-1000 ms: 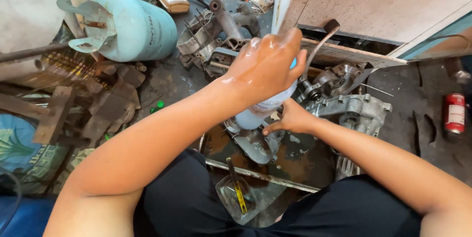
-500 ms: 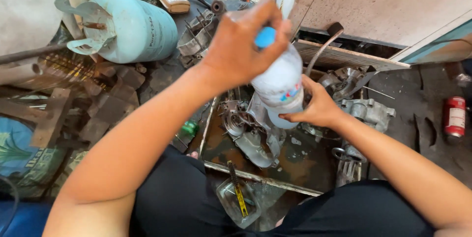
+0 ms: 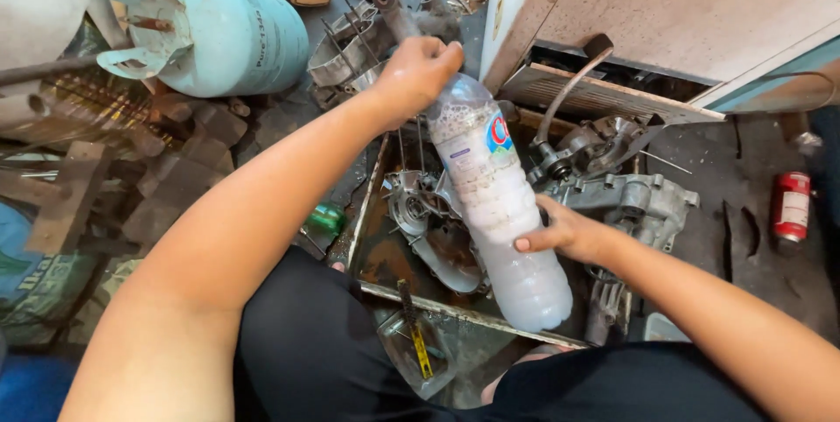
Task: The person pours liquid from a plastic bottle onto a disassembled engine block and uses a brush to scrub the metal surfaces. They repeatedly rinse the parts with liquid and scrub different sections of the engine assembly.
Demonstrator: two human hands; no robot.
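Bottle, clear plastic and cloudy white inside, is hanging tilted over the rusty metal tray in front of your knees. Your left hand is closing over its top end, and your right hand is gripping its side lower down, fingers wrapping the plastic. Grey engine casing parts are lying in the tray beneath it. Farther off, a pale blue gas cylinder is lying at your left and a red can at your right.
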